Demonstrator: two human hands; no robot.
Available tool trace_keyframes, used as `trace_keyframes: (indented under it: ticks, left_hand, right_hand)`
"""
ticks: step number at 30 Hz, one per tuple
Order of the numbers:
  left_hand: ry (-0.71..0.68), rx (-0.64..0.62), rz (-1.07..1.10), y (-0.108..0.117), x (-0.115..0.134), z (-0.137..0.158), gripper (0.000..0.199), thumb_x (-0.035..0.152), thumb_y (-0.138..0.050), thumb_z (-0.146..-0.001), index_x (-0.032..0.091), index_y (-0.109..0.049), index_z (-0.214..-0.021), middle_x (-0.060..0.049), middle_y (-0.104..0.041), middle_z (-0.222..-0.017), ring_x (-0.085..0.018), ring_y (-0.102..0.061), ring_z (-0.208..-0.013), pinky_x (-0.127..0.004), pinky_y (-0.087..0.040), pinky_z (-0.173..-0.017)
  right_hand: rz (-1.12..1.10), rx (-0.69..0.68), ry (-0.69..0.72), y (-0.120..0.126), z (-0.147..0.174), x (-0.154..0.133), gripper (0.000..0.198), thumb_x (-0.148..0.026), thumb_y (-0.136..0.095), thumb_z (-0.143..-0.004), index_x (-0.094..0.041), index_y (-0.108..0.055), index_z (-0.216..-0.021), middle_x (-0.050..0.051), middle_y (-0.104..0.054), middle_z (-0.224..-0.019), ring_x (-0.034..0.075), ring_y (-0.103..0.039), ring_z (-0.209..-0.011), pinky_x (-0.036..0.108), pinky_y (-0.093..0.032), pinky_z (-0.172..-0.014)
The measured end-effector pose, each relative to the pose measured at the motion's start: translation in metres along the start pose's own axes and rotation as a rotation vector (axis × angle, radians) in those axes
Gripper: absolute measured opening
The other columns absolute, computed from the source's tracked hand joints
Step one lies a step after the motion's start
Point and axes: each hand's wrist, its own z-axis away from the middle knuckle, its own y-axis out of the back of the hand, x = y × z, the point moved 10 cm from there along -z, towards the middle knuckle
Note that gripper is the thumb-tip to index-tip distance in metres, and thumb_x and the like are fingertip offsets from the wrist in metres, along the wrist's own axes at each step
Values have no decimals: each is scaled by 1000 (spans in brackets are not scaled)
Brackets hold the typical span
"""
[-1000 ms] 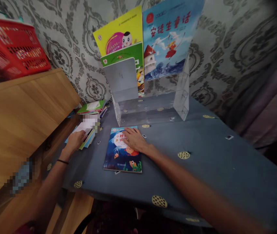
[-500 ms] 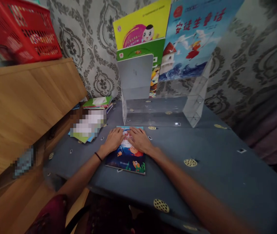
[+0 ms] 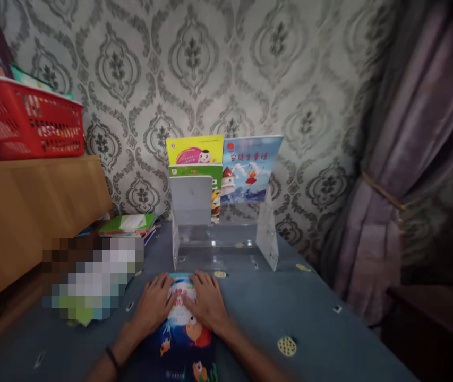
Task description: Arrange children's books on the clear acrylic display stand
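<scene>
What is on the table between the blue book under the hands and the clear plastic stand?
In the head view, only bare blue tablecloth with one yellow dot lies between the blue book and the clear stand.

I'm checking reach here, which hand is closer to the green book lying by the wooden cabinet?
Left. The left hand rests on the blue book's left side, toward the green book; the right hand lies farther right.

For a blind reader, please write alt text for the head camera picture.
Both hands, left hand and right hand, lie flat on a blue picture book on a grey-blue tablecloth. Behind it, a clear book stand holds three upright books against a patterned wall.
</scene>
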Motion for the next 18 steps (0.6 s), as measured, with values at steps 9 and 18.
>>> trace_keyframes:
  ticks: [9,18]
  left_hand:
    - [20,57,-2,-16,-10,0,41,31,-43,-100,24,-60,-136,-13,-58,-146,-31,-54,-135,-51,-48,-106]
    - [-6,6,-5,5,-4,-1,38,31,-45,-99,19,-60,-132,-16,-60,-140,-32,-59,-126,-51,-49,-100]
  right_hand:
    - [-52,-9,-26,6,5,10,45,-34,-60,-92,-17,-61,-134,17,-57,-147,31,-47,-140,53,-26,-121]
    - [-357,59,-33,14,-8,34,40,-19,-66,-81,-13,-68,-120,19,-70,-125,34,-62,-122,54,-41,-110]
